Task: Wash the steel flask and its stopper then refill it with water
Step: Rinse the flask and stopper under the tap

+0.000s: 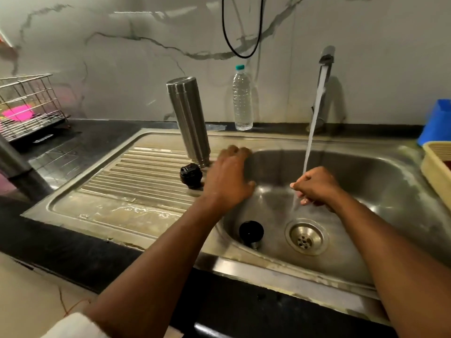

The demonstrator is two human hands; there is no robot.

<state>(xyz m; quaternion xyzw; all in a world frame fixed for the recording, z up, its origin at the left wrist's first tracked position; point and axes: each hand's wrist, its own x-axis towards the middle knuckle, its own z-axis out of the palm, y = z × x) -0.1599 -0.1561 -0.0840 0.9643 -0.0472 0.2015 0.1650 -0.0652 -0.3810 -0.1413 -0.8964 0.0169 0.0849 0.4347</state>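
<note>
Steel flask [189,120] stands inverted on the drainboard [127,189], long axis near vertical, top leaning toward 11 o'clock. Black stopper [191,176] just beside its foot at 7 o'clock. Left hand [228,178] nearer, flask at 10 o'clock from its loosely spread, empty fingers on the basin [366,181] rim. Right hand [316,186], fingers curled under the tap stream [313,125]; contents cannot be told. Second black cap [251,231] lies in the basin.

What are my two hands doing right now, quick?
Left hand: open, fingers spread, resting on the sink edge, holding nothing.
Right hand: fingers curled under the running water; whether it holds anything cannot be told.
</note>
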